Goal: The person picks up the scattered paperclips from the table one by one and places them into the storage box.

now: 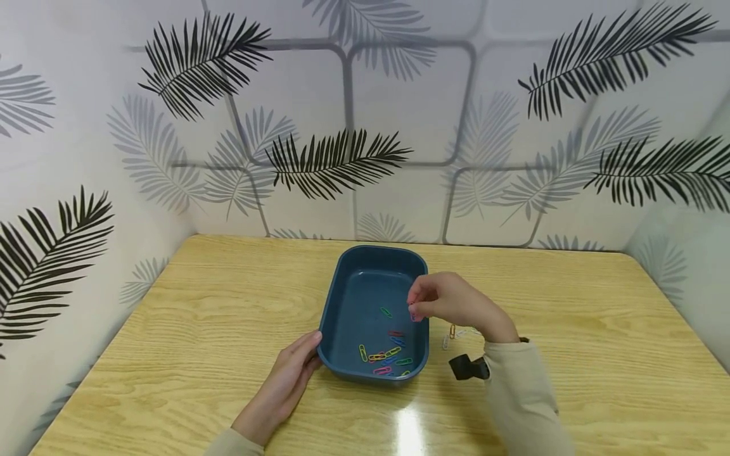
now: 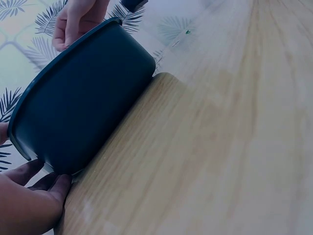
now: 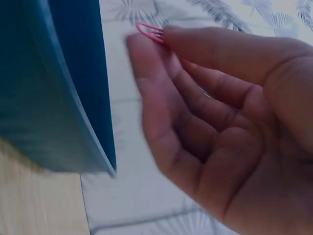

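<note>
A dark blue plastic bin (image 1: 365,297) stands on the table, with several coloured paper clips (image 1: 377,357) lying mostly toward its near end. My left hand (image 1: 289,379) holds the bin's near left corner; the left wrist view has its fingers (image 2: 51,188) against the outer wall, low down, and a fingertip at the rim. Over the bin's right edge, my right hand (image 1: 447,303) pinches a pink paper clip (image 3: 149,33) between thumb and forefinger. Its other fingers are curled toward the palm, where a small shiny glint shows, too little to identify.
A few loose paper clips (image 1: 453,331) lie on the wooden table (image 1: 228,285) right of the bin, partly hidden by the right forearm. A black device (image 1: 469,367) is strapped at the right wrist. A leaf-patterned wall covering (image 1: 399,114) stands behind the table.
</note>
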{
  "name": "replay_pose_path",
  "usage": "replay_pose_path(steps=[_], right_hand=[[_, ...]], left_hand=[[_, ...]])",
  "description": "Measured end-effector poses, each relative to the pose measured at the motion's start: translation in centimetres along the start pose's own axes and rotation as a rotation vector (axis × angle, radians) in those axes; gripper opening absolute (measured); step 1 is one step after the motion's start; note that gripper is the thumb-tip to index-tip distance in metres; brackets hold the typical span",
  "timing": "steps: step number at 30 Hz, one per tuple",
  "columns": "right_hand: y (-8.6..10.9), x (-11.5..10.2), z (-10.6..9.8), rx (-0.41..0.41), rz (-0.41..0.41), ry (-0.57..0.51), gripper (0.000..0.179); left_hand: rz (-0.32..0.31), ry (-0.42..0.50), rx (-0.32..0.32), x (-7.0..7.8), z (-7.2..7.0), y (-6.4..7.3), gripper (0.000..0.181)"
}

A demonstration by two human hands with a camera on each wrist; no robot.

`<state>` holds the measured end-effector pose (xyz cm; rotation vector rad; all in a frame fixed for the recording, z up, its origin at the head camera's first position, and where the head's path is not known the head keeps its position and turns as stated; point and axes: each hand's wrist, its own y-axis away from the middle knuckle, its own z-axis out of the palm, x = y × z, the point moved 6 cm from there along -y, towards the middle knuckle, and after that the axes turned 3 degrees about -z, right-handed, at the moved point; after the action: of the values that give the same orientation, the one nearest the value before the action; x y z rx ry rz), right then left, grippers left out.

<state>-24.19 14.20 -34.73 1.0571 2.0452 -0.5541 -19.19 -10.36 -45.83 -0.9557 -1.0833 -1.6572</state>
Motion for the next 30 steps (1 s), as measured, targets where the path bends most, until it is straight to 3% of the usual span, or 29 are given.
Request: replay_pose_path(steps=[4, 13, 20, 30], right_hand=[[-0.8, -0.8, 0.6, 0.043, -0.046, 0.024, 0.004], [-2.0, -2.1, 1.1, 0.111, -0.090, -0.036, 0.004], [-2.2, -2.1, 0.8, 0.201, -0.079, -0.011, 0.004], [-2.4, -1.8, 0.7, 0.216, -0.053, 0.011, 0.004]], left_hand=[[0.000, 0.000, 0.002, 0.0, 0.0, 0.0, 0.056], [0.001, 0.006, 0.001, -0.1, 0.0, 0.0, 0.056], [-0.003, 0.005, -0.003, -0.1, 0.0, 0.0, 0.056], [-0.005, 0.004, 0.007, 0.0, 0.0, 0.0, 0.055]])
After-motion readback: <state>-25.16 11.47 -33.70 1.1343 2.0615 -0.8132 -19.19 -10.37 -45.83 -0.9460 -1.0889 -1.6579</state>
